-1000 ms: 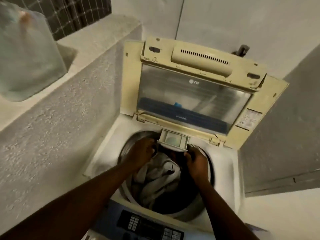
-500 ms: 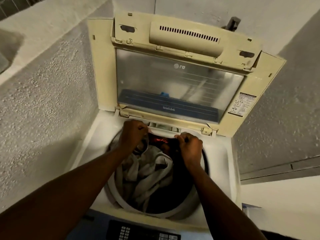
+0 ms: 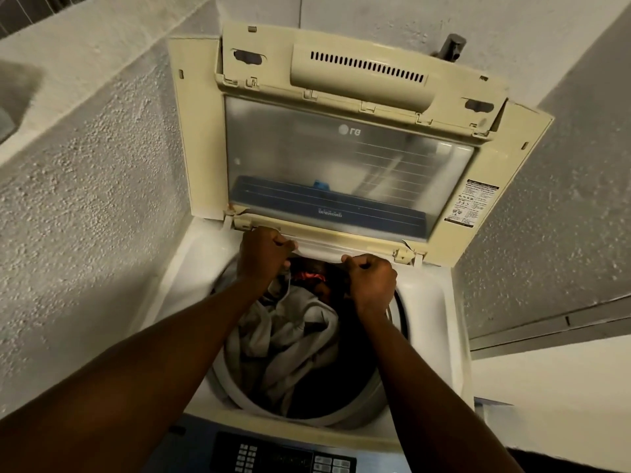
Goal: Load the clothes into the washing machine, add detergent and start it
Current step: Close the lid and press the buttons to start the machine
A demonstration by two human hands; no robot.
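A cream top-loading washing machine [image 3: 437,302] stands below me with its lid [image 3: 345,131] raised upright. Grey clothes [image 3: 290,332] and a dark garment fill the drum, with something red [image 3: 307,276] at the back. The detergent drawer [image 3: 321,246] sits almost flush in the back rim of the opening. My left hand [image 3: 264,250] and my right hand [image 3: 370,276] are both curled with fingers on the drawer's front edge, one at each end.
A rough plastered wall [image 3: 85,216] with a ledge runs along the left of the machine. Another grey wall [image 3: 563,216] stands close on the right. The dark control panel [image 3: 283,455] with buttons lies at the near edge. A tap [image 3: 450,46] pokes out behind the lid.
The detergent drawer stood pulled out over the drum a second ago; both hands have pushed it back into the rim. My view has moved closer to the machine.
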